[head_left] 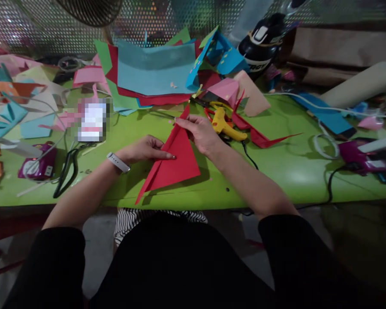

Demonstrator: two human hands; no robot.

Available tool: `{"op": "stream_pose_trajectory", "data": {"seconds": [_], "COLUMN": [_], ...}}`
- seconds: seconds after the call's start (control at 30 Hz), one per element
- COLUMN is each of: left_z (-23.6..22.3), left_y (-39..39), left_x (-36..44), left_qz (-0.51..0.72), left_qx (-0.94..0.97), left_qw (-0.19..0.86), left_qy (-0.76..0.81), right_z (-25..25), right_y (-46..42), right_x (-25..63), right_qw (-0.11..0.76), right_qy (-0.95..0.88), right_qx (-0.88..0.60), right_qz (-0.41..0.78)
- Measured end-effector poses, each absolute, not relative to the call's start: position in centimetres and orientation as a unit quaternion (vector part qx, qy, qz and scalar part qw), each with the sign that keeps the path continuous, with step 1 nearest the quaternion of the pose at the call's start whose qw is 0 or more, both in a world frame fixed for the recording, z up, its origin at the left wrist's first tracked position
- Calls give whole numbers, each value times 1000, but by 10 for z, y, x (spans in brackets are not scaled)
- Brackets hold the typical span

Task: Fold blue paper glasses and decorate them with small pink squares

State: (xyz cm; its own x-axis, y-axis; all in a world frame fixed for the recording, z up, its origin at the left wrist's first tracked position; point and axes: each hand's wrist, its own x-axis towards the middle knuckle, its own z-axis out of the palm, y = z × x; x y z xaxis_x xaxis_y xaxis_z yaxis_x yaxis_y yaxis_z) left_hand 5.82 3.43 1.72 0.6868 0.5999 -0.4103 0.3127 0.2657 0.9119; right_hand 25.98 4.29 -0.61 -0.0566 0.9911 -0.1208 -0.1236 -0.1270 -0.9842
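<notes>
A red sheet of paper (180, 159), folded into a triangle with a narrow strip along its left edge, is held between both hands just above the green table. My left hand (148, 149) grips the folded strip near its middle, thumb on top and the other fingers partly hidden. Higher up, my right hand (199, 131) pinches the paper close to its pointed top. Just beyond the right hand lie a yellow glue gun (227, 124) and a twisted red paper strip (259, 135).
Stacked coloured sheets (157, 68) lie at the back of the green table (276, 180). A phone (93, 120), a purple power socket (40, 161) and paper scraps are on the left. Another purple socket (366, 156), cables and a paper roll (363, 83) are on the right.
</notes>
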Motion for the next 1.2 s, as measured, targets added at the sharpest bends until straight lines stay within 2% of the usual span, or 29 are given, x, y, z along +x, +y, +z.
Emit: {"op": "stream_pose_trajectory", "data": {"seconds": [0.3,0.43,0.53,0.67,0.83,0.9,1.2], "left_z": [29,38,39,37,40,41,38], "left_y": [28,14,8,15,27,29,46], "left_x": [44,29,13,-12,-36,-43,-65], "left_qz": [97,75,74,87,110,100,-12], "left_qx": [691,639,616,630,603,606,635], "left_qw": [564,595,596,539,523,518,500], "left_qy": [442,482,510,553,592,595,589], "right_z": [-9,-7,-2,19,59,65,39], "right_y": [60,62,58,59,51,38,-15], "right_x": [284,286,279,283,324,346,414], "right_qw": [564,585,560,540,594,539,167], "right_qy": [-438,-429,-433,-468,-525,-577,-705], "right_qx": [-532,-529,-534,-507,-483,-506,-661], "right_qz": [455,441,462,482,371,348,195]}}
